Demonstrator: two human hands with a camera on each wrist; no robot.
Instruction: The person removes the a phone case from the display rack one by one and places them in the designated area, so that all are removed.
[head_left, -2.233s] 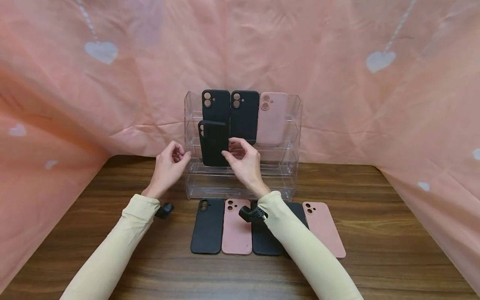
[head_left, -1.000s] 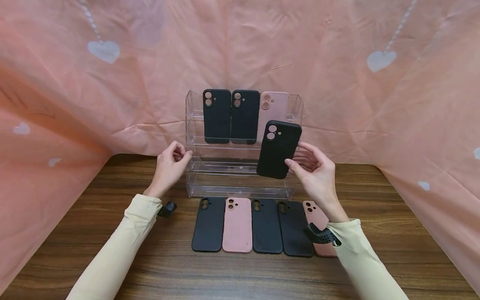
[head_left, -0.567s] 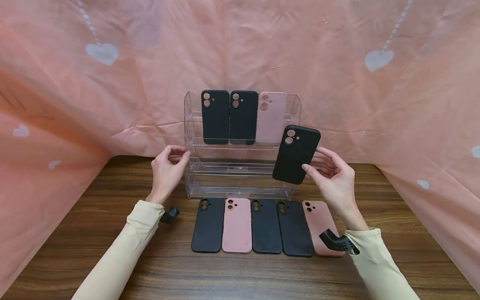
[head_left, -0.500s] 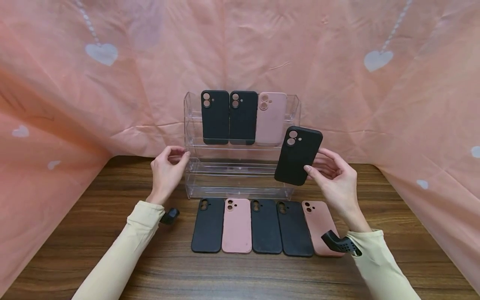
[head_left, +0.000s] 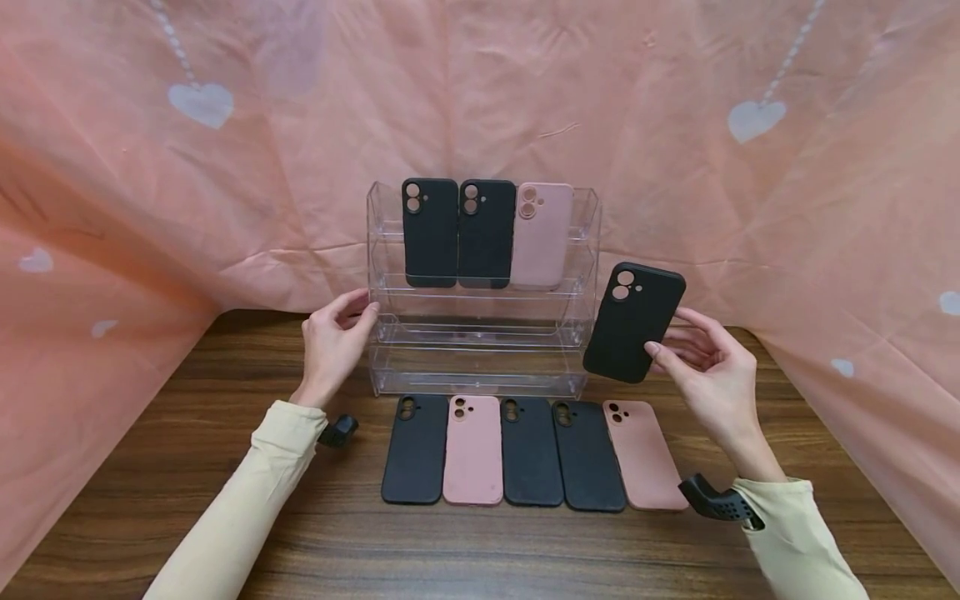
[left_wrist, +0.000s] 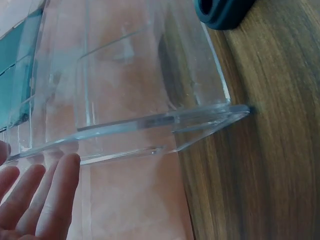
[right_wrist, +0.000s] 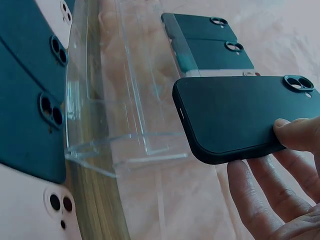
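Observation:
In the head view, my right hand (head_left: pixel 712 379) holds a black phone case (head_left: pixel 636 323) up in the air, right of the clear acrylic rack (head_left: pixel 480 385). The thumb lies on the back of the case, with the other fingers behind it. The right wrist view shows the same black phone case (right_wrist: pixel 235 112) in the fingers, its camera cutouts to the right. My left hand (head_left: pixel 333 342) holds the rack's left side edge; its fingertips (left_wrist: pixel 67 167) meet the clear side wall. Two black cases (head_left: pixel 431 242) and a pink case (head_left: pixel 543 237) stand side by side on the rack's top tier.
In front of the rack, several phone cases lie in a row on the wooden table (head_left: pixel 300 533), including a black one (head_left: pixel 415 450), a pink one (head_left: pixel 472 450) and a right-end pink one (head_left: pixel 647 454). Pink cloth (head_left: pixel 660 167) with white hearts hangs around the table.
My right hand has lifted the black phone case from before the rack's left part and carried it right, past the rack's right side. My left hand stays at the rack's left edge.

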